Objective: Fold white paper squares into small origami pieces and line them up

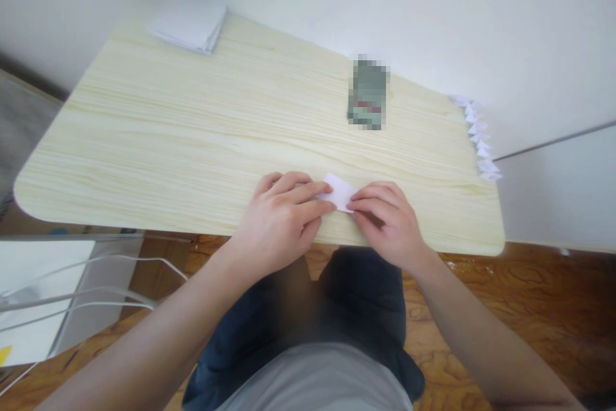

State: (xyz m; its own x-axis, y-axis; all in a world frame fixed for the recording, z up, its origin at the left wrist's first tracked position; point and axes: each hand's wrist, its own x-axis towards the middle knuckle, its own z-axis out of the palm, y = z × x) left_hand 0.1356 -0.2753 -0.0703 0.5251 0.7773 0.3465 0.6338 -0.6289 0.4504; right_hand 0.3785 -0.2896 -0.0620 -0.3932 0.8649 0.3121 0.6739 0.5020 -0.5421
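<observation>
A small white paper slip [341, 192] lies on the light wooden table [192, 135] near its front edge. My left hand [283, 212] presses on the slip's left part with curled fingers. Fingertips of my right hand [385, 218] pinch its right edge. Both hands rest on the tabletop, touching the paper from either side.
A stack of white paper sheets [192, 27] sits at the table's far left corner. A blurred dark phone-like object [368, 93] lies at the far middle. A row of small folded white paper pieces [479, 138] lines the right edge. A white wire rack [58, 295] stands lower left.
</observation>
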